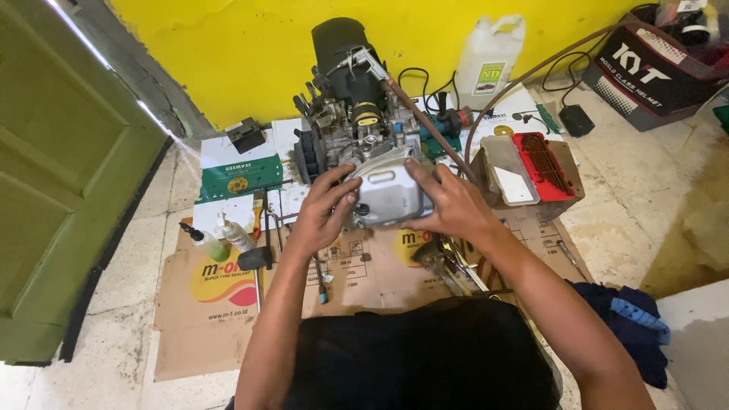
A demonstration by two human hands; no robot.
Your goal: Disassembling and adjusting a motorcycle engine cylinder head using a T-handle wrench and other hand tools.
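A small motorcycle engine (351, 125) stands on flattened cardboard (205, 319) on the floor. Both of my hands hold its silver metal cover (389, 191) against the engine's near end. My left hand (325, 206) grips the cover's left edge, fingers spread over the top. On the cover's right side rests my right hand (449, 203), with the thumb on its face. A brown hose (425, 121) runs from the engine's top down to the right.
Several hand tools (448, 262) lie on the cardboard near my right wrist. Two small bottles (220, 239) and a hammer (258, 254) sit at left. A white jug (486, 57), an open red case (531, 163), a green door (53, 175) and blue cloth (630, 319) surround the spot.
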